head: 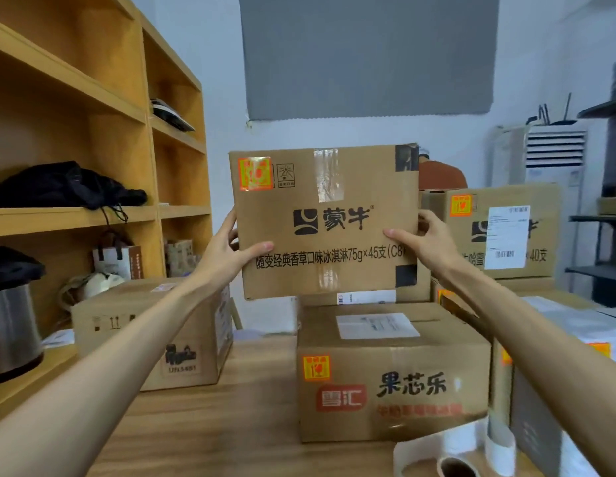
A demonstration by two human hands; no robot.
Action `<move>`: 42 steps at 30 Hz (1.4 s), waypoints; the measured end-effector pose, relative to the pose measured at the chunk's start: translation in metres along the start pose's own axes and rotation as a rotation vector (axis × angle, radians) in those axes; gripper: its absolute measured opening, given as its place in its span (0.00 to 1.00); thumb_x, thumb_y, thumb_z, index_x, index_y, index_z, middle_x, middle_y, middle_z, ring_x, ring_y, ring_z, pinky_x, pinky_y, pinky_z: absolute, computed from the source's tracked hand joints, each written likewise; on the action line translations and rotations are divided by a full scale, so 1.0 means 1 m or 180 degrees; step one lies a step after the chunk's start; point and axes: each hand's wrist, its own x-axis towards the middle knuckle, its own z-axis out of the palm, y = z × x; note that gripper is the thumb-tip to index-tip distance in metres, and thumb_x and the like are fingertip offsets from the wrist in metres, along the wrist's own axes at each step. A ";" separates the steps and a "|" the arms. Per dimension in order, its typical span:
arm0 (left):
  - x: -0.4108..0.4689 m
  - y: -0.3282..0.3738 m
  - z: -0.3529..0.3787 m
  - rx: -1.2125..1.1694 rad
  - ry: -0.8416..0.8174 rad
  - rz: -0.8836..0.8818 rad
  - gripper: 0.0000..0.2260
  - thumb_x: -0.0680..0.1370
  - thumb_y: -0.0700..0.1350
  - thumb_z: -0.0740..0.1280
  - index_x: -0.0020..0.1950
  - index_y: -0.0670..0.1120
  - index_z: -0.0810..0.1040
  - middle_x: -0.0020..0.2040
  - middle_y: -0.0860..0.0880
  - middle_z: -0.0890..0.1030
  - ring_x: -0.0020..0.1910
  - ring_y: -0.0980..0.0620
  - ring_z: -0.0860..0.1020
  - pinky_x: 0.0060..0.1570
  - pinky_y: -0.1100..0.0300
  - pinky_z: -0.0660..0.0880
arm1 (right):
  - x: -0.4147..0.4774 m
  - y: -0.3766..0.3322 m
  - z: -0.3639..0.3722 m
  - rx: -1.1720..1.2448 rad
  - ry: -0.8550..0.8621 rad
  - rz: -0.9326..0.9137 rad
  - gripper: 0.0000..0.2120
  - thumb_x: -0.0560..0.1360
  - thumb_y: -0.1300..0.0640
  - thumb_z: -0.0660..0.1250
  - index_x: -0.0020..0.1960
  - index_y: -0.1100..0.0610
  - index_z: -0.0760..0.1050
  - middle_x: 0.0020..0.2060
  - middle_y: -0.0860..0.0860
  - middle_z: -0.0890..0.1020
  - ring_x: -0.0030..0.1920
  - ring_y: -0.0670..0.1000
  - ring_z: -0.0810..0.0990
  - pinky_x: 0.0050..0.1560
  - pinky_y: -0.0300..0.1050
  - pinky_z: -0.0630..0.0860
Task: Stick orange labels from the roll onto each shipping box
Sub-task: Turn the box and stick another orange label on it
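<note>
I hold a brown shipping box (327, 215) up in the air, its printed face toward me. An orange label (255, 173) sits in its top left corner. My left hand (230, 251) grips its left edge, thumb on the front. My right hand (423, 239) grips its right edge the same way. Below it a second box (392, 380) stands on the wooden table (210, 432) with an orange label (316, 367) on its front. The label roll (454, 457), with loose white backing strip, lies at the bottom right.
An unlabelled box (151, 332) stands at the left of the table. More labelled boxes (499, 228) are stacked at the right and behind. Wooden shelves (93, 108) fill the left wall, with a metal pot (13, 321) beside them. An air conditioner (554, 156) stands far right.
</note>
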 end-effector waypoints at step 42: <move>0.147 -0.100 0.117 0.0149 -0.0088 -0.0282 0.39 0.76 0.57 0.73 0.81 0.59 0.54 0.74 0.48 0.70 0.69 0.46 0.73 0.61 0.52 0.77 | 0.116 0.102 -0.012 -0.2175 0.0842 -0.0252 0.24 0.79 0.49 0.68 0.66 0.63 0.65 0.56 0.61 0.77 0.57 0.63 0.77 0.53 0.60 0.77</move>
